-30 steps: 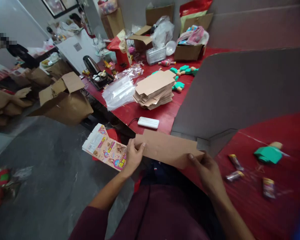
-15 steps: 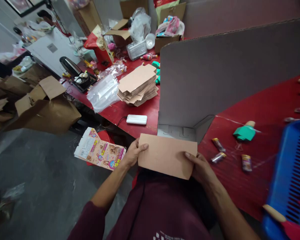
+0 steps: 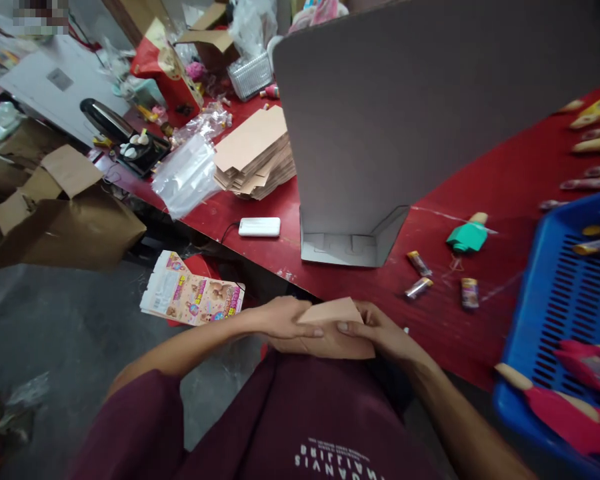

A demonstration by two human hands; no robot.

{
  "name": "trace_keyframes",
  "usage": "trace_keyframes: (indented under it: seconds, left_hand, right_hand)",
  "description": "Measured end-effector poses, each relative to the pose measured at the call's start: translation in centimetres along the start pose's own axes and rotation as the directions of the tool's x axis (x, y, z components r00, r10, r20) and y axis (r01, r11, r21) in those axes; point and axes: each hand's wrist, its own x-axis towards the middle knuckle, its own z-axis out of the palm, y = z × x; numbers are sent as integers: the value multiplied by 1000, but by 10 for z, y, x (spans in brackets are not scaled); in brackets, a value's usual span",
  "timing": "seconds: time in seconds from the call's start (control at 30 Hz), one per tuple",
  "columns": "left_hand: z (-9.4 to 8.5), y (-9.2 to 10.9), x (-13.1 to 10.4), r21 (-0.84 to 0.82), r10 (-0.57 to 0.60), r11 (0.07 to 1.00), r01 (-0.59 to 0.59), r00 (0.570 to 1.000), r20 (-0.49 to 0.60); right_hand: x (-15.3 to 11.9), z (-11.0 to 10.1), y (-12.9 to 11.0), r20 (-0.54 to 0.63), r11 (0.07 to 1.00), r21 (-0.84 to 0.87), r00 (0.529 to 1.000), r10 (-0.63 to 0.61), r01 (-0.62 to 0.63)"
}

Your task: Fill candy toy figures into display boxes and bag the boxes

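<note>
A piece of brown cardboard (image 3: pixel 337 343) is held close against the maroon shirt, bent so that a flap stands up along its far side. My left hand (image 3: pixel 293 319) is closed on its left part, thumb pressed on the near face. On the right, my right hand (image 3: pixel 375 328) grips the other end, its thumb near the bend. The fingers behind the board are hidden. Beyond the hands stands an open grey-lined display box (image 3: pixel 350 147) with a tall back panel. A stack of flat brown cardboard pieces (image 3: pixel 255 147) lies to its left.
A white power bank (image 3: pixel 260 227) lies near the edge of the red table (image 3: pixel 330 279). Small wrapped sweets (image 3: pixel 470 293) and a green-wrapped item (image 3: pixel 467 237) lie right of the box. A blue basket (image 3: pixel 517 327) is far right. Printed card sheets (image 3: pixel 195 293) rest on a red stool at left.
The cardboard has gone from flat to bent and is nearer my body. My left hand has moved right along it, closer to my right hand. The view has shifted.
</note>
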Motion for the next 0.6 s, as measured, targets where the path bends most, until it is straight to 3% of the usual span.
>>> trace_keyframes:
  seconds: [0.03, 0.07, 0.1, 0.13, 0.17, 0.2, 0.23, 0.27, 0.3, 0.33, 0.37, 0.4, 0.43, 0.47, 0.5, 0.53, 0.6]
  left_hand:
    - [-2, 0, 1, -59, 47, 997, -43, 996, 79]
    - [-3, 0, 2, -88, 83, 993, -76, 993, 85]
    - [-3, 0, 2, -82, 101, 992, -100, 995, 8]
    - [-2, 0, 3, -51, 103, 992, -112, 983, -154]
    - [0, 1, 3, -17, 97, 994, -112, 922, -374]
    - [3, 2, 2, -10, 81, 994, -109, 794, -602]
    - [6, 5, 2, -47, 37, 992, -119, 614, -788]
    - [11, 8, 2, -133, -54, 979, -157, 425, -903]
    - [16, 12, 3, -265, -198, 936, -232, 276, -940]
    - [20, 17, 5, -427, -375, 838, -339, 210, -903]
    - [24, 22, 8, -589, -536, 671, -450, 254, -805]
    - [26, 26, 12, -719, -634, 454, -526, 377, -675]
    - [27, 31, 17, -795, -654, 244, -555, 511, -558]
    - [26, 33, 23, -820, -630, 86, -566, 607, -485]
    - [23, 35, 29, -809, -608, -4, -588, 644, -465]
    - [19, 34, 34, -772, -614, -35, -635, 623, -485]
    - [11, 29, 40, -668, -688, 13, -744, 478, -546]
  right_hand:
    - [-2, 0, 1, -8, 1000, -13, 1000, -9, 9]
    - [-3, -1, 2, -32, 1000, -20, 999, -18, 17]
    - [-5, -2, 4, -73, 999, -17, 997, -30, 28]
    - [-7, -4, 5, -131, 999, 0, 990, -48, 49]
    - [-8, -6, 6, -207, 996, 30, 975, -78, 86]
    - [-9, -8, 8, -308, 987, 65, 943, -122, 148]
    - [-9, -9, 9, -430, 967, 95, 885, -175, 238]
    - [-8, -10, 10, -555, 933, 110, 800, -228, 342]
    - [-6, -9, 11, -662, 888, 109, 699, -270, 446]
    - [-2, -7, 13, -739, 843, 94, 605, -298, 530]
    - [3, -3, 15, -782, 809, 74, 537, -315, 583]
    - [9, 3, 18, -798, 797, 57, 507, -326, 602]
    - [15, 9, 21, -794, 804, 45, 509, -332, 594]
    - [21, 16, 25, -773, 828, 37, 541, -331, 560]
    - [27, 22, 29, -741, 861, 23, 587, -327, 508]
    - [31, 29, 33, -703, 893, -3, 635, -321, 449]
    - [37, 38, 38, -635, 937, -86, 706, -314, 340]
